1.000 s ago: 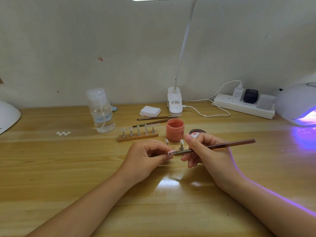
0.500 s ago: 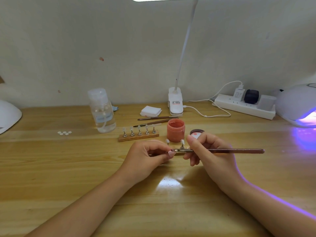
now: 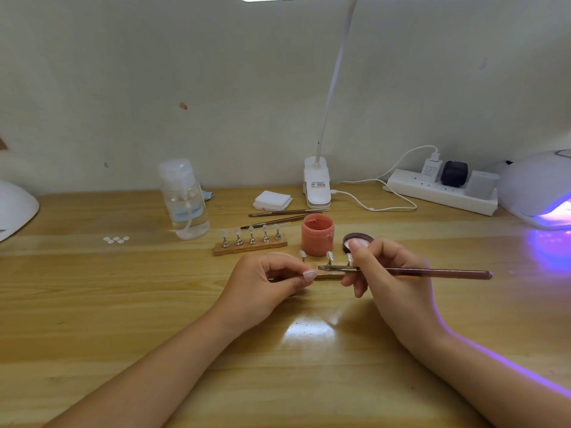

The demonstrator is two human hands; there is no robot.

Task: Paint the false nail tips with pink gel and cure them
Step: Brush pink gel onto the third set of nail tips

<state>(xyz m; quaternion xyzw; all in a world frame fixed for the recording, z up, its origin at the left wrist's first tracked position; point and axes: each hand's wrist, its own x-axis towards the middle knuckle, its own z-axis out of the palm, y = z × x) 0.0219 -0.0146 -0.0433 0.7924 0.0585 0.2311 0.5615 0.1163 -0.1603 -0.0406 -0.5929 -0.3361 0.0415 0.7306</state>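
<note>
Painting step, frame centre: left hand [image 3: 262, 284] pinched a nail tip [image 3: 309, 275]; right hand [image 3: 391, 273] gripped the gel brush [image 3: 432, 272]; next move likely needs a light, steady stroke.

On the wooden desk [image 3: 92, 304] we see a clear plastic pump bottle [image 3: 184, 199] standing at the back left, with a few small white dots [image 3: 116, 239] lying well to its left. Near the wall we find a small stack of white pads [image 3: 272, 200] just beside the white clip base of a desk lamp [image 3: 317, 186], whose thin neck rises out of view. A white cable [image 3: 380, 196] runs from that base towards a white power strip [image 3: 438, 191] holding several plugs.
</note>
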